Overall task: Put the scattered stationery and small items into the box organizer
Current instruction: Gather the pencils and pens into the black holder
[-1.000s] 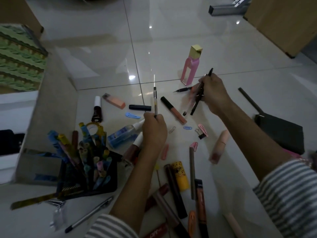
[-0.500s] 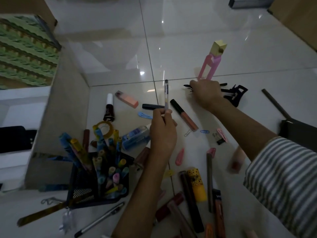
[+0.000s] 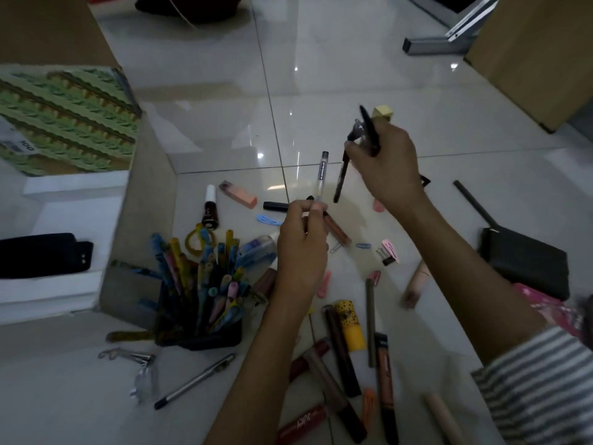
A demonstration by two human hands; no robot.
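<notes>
I'm mid-gathering: my left hand (image 3: 301, 252) pinches a clear pen (image 3: 322, 175) upright, and my right hand (image 3: 386, 165) grips several dark pens (image 3: 340, 181) above the littered floor (image 3: 337, 75). Next, I judge, both loads go down-left into the crowded organizer (image 3: 199, 340).

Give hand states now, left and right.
Left hand: pinches clear pen, upright.
Right hand: grips dark pens, raised off the floor.
</notes>
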